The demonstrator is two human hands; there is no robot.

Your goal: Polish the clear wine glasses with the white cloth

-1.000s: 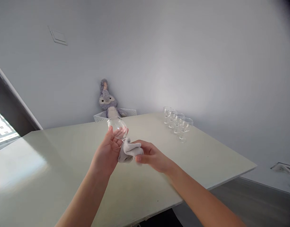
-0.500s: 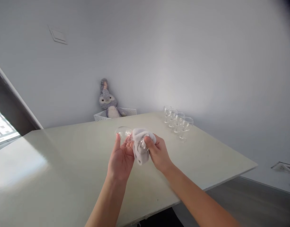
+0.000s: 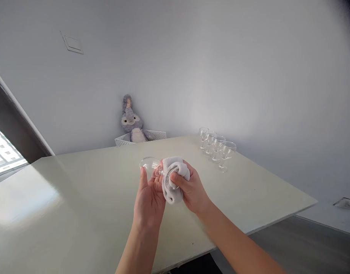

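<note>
A clear stemmed glass [image 3: 149, 163] lies sideways in the air above the table, its bowl pointing left and its foot to the right. My left hand [image 3: 150, 196] cradles the bowl, palm up, with the thumb against the rim side and the fingers behind the glass. At the foot, a white cloth [image 3: 171, 196] is bunched around the glass. My right hand [image 3: 193, 188] grips that cloth, its thumb pressing on the foot; the other fingers are mostly hidden behind the cloth.
Several clear stemmed glasses [image 3: 226, 152] stand upright in a row on the right part of the pale table [image 3: 91, 220]. Beyond the far edge, a grey plush toy [image 3: 131, 121] sits in a white perforated basket [image 3: 160, 135] against the wall.
Both hands, with the glass and cloth, have shifted slightly down in view. The cloth has changed its folds around the foot, and more of the stem now shows.
</note>
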